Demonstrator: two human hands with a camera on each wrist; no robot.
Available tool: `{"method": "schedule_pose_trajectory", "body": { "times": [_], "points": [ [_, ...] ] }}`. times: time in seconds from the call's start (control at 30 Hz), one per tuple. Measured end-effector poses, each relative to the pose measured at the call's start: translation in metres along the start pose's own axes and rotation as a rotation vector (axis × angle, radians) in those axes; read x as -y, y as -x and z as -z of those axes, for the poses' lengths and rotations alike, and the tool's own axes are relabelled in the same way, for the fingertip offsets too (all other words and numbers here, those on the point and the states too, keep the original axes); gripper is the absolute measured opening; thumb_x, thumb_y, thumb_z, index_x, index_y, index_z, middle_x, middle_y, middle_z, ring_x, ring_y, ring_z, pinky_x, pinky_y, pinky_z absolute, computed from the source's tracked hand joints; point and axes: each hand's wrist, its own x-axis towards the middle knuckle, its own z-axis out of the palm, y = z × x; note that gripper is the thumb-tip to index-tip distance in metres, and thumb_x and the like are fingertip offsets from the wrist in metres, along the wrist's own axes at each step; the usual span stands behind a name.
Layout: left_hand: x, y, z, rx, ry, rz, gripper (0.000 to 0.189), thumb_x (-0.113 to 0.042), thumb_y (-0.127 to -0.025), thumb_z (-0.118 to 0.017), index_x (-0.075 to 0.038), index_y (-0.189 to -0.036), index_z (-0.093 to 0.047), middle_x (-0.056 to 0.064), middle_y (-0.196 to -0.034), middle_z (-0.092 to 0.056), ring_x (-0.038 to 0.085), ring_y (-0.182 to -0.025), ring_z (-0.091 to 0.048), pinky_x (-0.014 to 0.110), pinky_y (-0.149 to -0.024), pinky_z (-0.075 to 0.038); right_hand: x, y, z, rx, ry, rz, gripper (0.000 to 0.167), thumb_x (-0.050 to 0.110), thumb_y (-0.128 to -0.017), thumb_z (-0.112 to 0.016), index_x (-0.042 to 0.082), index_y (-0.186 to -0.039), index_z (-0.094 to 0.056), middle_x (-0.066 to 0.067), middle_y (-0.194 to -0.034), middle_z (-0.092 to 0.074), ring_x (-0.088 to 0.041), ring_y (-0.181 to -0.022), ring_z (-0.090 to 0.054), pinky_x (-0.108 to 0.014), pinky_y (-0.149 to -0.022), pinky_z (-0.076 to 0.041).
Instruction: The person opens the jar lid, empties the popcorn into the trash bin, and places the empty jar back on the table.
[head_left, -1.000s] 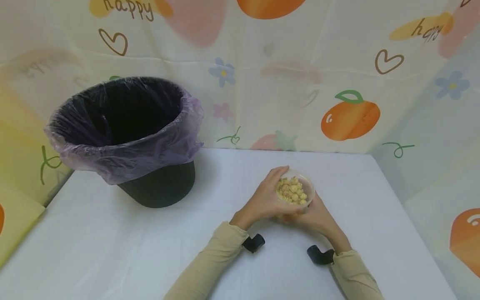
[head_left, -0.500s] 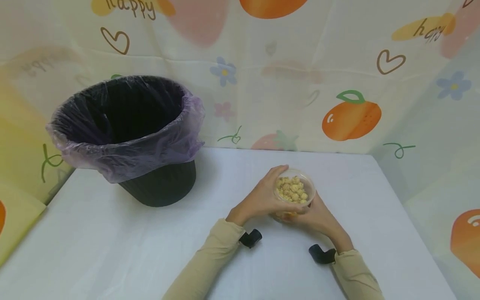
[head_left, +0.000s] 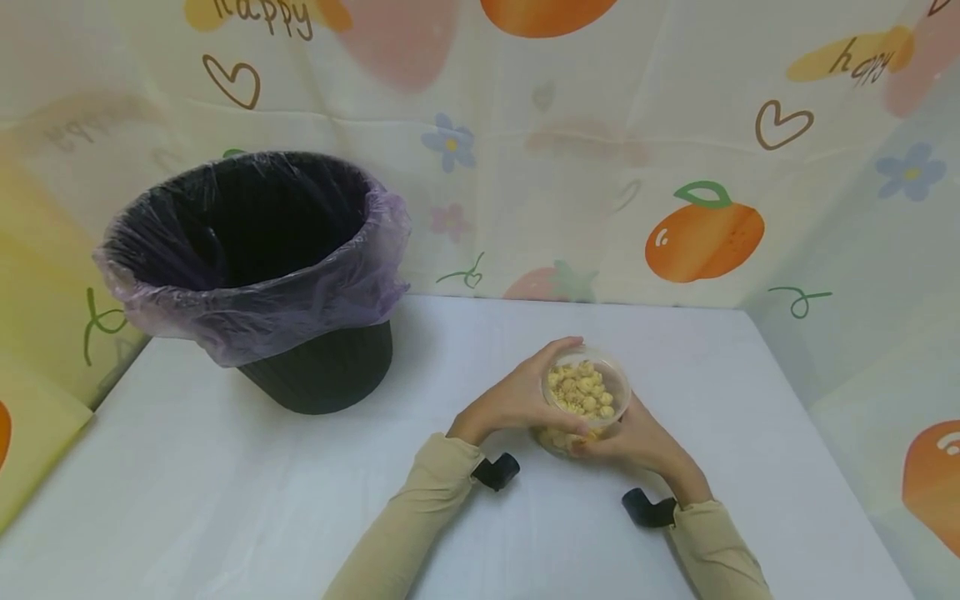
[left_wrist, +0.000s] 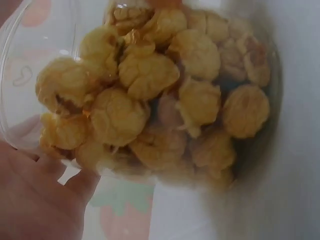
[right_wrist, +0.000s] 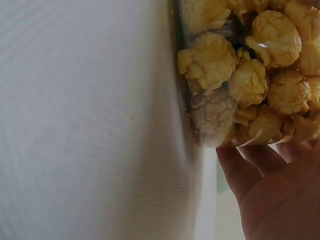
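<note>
A clear round jar stands uncovered in the head view, partly filled with yellowish caramel popcorn. My left hand grips its upper left side, thumb across the near side and fingers round the far side. Lower on the right, my right hand holds the jar as well. The left wrist view has popcorn close behind the clear wall, with part of my left hand at lower left. In the right wrist view my right hand touches the jar's side; the base is close to the white surface.
A black bin lined with a purple plastic bag stands at the back left of the white table. A patterned curtain hangs behind the table. Black wrist mounts show at both sleeves.
The jar has shifted slightly toward me and its lower part has swung left, so more of its side shows. Both hands keep hold of it, and the left wrist has moved a little left.
</note>
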Motion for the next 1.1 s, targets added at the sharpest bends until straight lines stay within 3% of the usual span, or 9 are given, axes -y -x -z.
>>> {"method": "schedule_pose_trajectory", "body": {
  "times": [0.17, 0.37, 0.5, 0.57, 0.67, 0.9, 1.1],
  "points": [
    [0.002, 0.000, -0.006, -0.072, -0.006, -0.010, 0.106, -0.027, -0.064, -0.093, -0.029, -0.153, -0.034, -0.005, -0.151, -0.044, 0.025, -0.138, -0.045, 0.043, -0.113, -0.038, 0.000, -0.001, -0.002, -0.032, 0.017, 0.001, 0.112, 0.018, -0.066, -0.091, 0.018, -0.154, -0.023, -0.007, -0.149, -0.043, -0.024, -0.133, -0.042, -0.055, -0.113, -0.031],
    [0.001, -0.003, -0.017, -0.215, -0.088, -0.038, 0.108, -0.031, -0.062, -0.093, -0.021, -0.153, -0.035, -0.002, -0.150, -0.046, 0.027, -0.135, -0.049, 0.043, -0.111, -0.041, 0.001, -0.003, -0.006, -0.102, 0.055, 0.002, 0.112, 0.020, -0.066, -0.092, 0.017, -0.155, -0.023, -0.009, -0.151, -0.042, -0.028, -0.136, -0.041, -0.057, -0.112, -0.034],
    [-0.001, -0.006, -0.027, -0.323, -0.114, -0.015, 0.111, -0.035, -0.062, -0.093, -0.016, -0.154, -0.033, 0.002, -0.153, -0.043, 0.029, -0.136, -0.048, 0.046, -0.111, -0.042, 0.002, -0.007, -0.009, -0.150, 0.068, -0.011, 0.115, 0.024, -0.065, -0.093, 0.017, -0.155, -0.022, -0.008, -0.149, -0.044, -0.026, -0.133, -0.044, -0.053, -0.110, -0.038],
    [-0.003, -0.006, -0.030, -0.344, -0.119, 0.004, 0.113, -0.037, -0.062, -0.092, -0.016, -0.155, -0.031, 0.003, -0.155, -0.040, 0.029, -0.137, -0.046, 0.048, -0.111, -0.041, 0.002, -0.008, -0.010, -0.167, 0.074, -0.027, 0.117, 0.025, -0.064, -0.094, 0.016, -0.155, -0.021, -0.008, -0.148, -0.044, -0.025, -0.132, -0.045, -0.052, -0.109, -0.039],
    [-0.005, -0.005, -0.028, -0.309, -0.142, 0.033, 0.116, -0.043, -0.063, -0.091, -0.018, -0.156, -0.027, 0.002, -0.156, -0.037, 0.028, -0.138, -0.045, 0.049, -0.112, -0.041, 0.001, -0.007, -0.010, -0.176, 0.082, -0.054, 0.118, 0.024, -0.066, -0.093, 0.015, -0.156, -0.017, -0.012, -0.151, -0.040, -0.028, -0.134, -0.042, -0.054, -0.109, -0.038],
    [-0.006, 0.002, -0.004, -0.097, -0.147, 0.073, 0.115, -0.047, -0.067, -0.089, -0.028, -0.158, -0.021, -0.003, -0.161, -0.029, 0.019, -0.146, -0.034, 0.048, -0.117, -0.035, 0.001, -0.003, -0.007, -0.120, 0.094, -0.039, 0.116, 0.026, -0.068, -0.091, 0.014, -0.156, -0.017, -0.012, -0.154, -0.037, -0.032, -0.140, -0.038, -0.061, -0.113, -0.033],
    [-0.003, 0.004, 0.005, -0.009, -0.146, 0.010, 0.115, -0.040, -0.067, -0.091, -0.027, -0.158, -0.022, -0.004, -0.161, -0.031, 0.018, -0.146, -0.034, 0.046, -0.118, -0.033, 0.001, -0.002, -0.004, -0.045, 0.052, 0.011, 0.115, 0.019, -0.065, -0.091, 0.012, -0.155, -0.019, -0.011, -0.152, -0.039, -0.031, -0.139, -0.038, -0.061, -0.116, -0.027]
  ]
}}
